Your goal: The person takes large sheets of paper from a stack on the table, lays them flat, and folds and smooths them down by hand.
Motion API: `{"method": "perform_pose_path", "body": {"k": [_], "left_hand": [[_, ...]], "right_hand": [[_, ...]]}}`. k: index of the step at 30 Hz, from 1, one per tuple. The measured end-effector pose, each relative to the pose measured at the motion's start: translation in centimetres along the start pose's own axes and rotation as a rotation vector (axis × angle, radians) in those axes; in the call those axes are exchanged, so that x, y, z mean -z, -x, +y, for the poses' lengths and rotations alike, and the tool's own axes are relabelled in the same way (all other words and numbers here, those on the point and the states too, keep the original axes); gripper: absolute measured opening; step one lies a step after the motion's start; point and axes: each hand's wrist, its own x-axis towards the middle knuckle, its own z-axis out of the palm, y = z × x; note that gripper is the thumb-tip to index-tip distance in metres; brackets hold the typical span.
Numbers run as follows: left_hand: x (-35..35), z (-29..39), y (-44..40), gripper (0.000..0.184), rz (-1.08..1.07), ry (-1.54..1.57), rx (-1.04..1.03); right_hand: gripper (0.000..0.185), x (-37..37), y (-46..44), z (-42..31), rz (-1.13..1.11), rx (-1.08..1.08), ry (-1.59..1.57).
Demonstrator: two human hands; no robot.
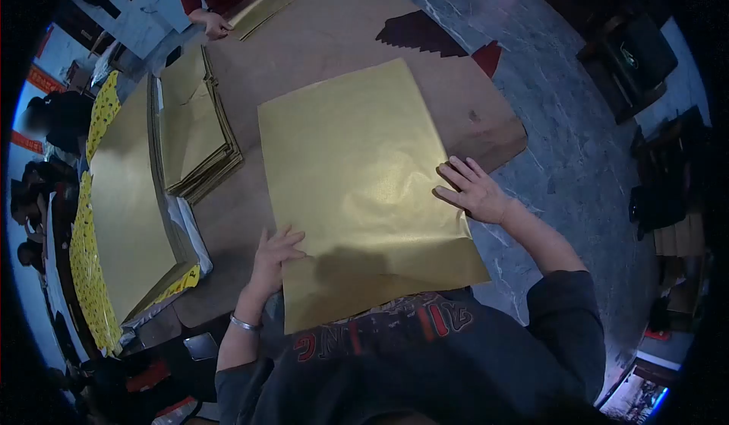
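Observation:
A large sheet of gold paper (349,151) lies in front of me on the brown-covered table, its near part bent down over the table's edge toward my shirt. My left hand (277,254) rests at the sheet's left edge, fingers stretched out onto it. On the right edge lies my right hand (474,189), fingers spread and pressed on the paper. Neither hand grips anything that I can see. Light creases show on the paper near my right hand.
Folded gold sheets (194,121) are stacked to the left, beside a larger pile of gold paper (125,205) on yellow patterned wrapping (83,273). Across the table, a person in red sleeves has both hands on a folded gold piece (262,13). Dark jagged-edged pieces (418,34) lie at the far right.

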Motion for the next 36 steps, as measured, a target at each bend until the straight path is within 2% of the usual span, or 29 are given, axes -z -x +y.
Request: {"method": "perform_pose_path", "body": {"k": [6, 8, 9, 11, 13, 14, 16, 18, 19, 20, 21, 23, 24, 25, 27, 28, 29, 30, 31, 33, 34, 36], "left_hand": [[1.4, 1.4, -0.5, 0.009, -0.030, 0.049, 0.043], [2.3, 1.4, -1.1, 0.008, -0.067, 0.082, 0.039], [2.7, 1.1, -1.4, 0.008, -0.066, 0.080, 0.041], [3.2, 0.4, -2.1, 0.011, -0.064, 0.304, 0.020], [4.2, 0.7, -3.0, 0.008, -0.030, 0.311, -0.003], [4.6, 0.6, -3.6, 0.007, -0.036, 0.455, 0.071], [4.5, -0.6, -4.0, 0.006, 0.007, 0.688, 0.153], [5.3, -1.4, -5.0, 0.007, 0.035, 0.704, 0.194], [5.9, -1.8, -5.8, 0.009, 0.057, 0.720, 0.239], [5.5, -3.8, -6.8, 0.013, 0.124, 0.797, 0.124], [5.6, -3.3, -7.8, 0.013, 0.127, 0.796, 0.123], [5.5, -1.8, -9.9, 0.016, 0.313, 0.470, 0.288], [4.4, -4.4, -10.8, 0.017, 0.331, 0.590, 0.376], [3.2, -7.0, -11.8, 0.018, 0.349, 0.711, 0.464], [3.5, -6.6, -12.9, 0.021, 0.368, 0.606, 0.491], [3.1, -7.3, -13.2, 0.025, 0.368, 0.663, 0.492], [2.9, -7.9, -13.4, 0.033, 0.371, 0.719, 0.490], [3.7, -3.6, -12.7, 0.055, 0.384, 1.050, 0.483], [3.4, -4.0, -12.1, 0.055, 0.389, 1.047, 0.482], [2.6, -4.7, -11.5, 0.066, 0.363, 0.971, 0.441], [3.4, -4.5, -10.9, 0.056, 0.264, 0.610, 0.558], [3.5, -4.3, -10.5, 0.056, 0.252, 0.446, 0.489]], "right_hand": [[0.043, -1.0, 0.2, 0.5, 0.038, -0.003, -0.104], [0.039, -1.5, 0.3, 0.7, 0.119, -0.041, -0.199], [0.035, -1.6, 0.1, 0.3, 0.159, -0.126, -0.316], [0.033, -3.3, 0.5, 1.2, 0.182, -0.176, -0.421], [0.028, -3.1, 0.1, 1.5, 0.224, -0.297, -0.644], [0.028, -3.0, -0.2, 1.4, 0.225, -0.294, -0.641], [0.024, -2.8, -0.9, 0.9, 0.244, -0.444, -0.713], [0.027, -2.8, -1.9, 0.5, 0.328, -0.497, -0.696], [0.027, -2.7, -2.7, 0.3, 0.367, -0.640, -0.700], [0.027, -2.6, -3.6, 0.1, 0.407, -0.782, -0.702], [0.026, -3.2, -4.6, -0.1, 0.539, -0.813, -0.622], [0.026, -2.3, -6.1, -0.1, 0.498, -0.862, -0.572], [0.027, -1.9, -6.8, 0.1, 0.454, -0.915, -0.522], [0.031, -2.6, -7.4, 0.6, 0.527, -0.852, -0.356], [0.033, -2.0, -8.5, 1.0, 0.447, -0.905, -0.306], [0.035, -1.8, -9.1, 1.2, 0.367, -0.960, -0.257], [0.035, -3.4, -9.0, 2.2, 0.373, -0.917, -0.171], [0.035, -3.3, -9.2, 2.4, 0.378, -0.908, -0.172], [0.035, -3.1, -9.3, 2.4, 0.368, -0.910, -0.121], [0.034, -2.2, -9.8, 2.1, 0.304, -0.953, -0.099], [0.034, -2.2, -9.8, 2.1, 0.303, -0.948, -0.100], [0.035, -2.3, -10.0, 2.4, 0.288, -0.950, -0.099]]}}
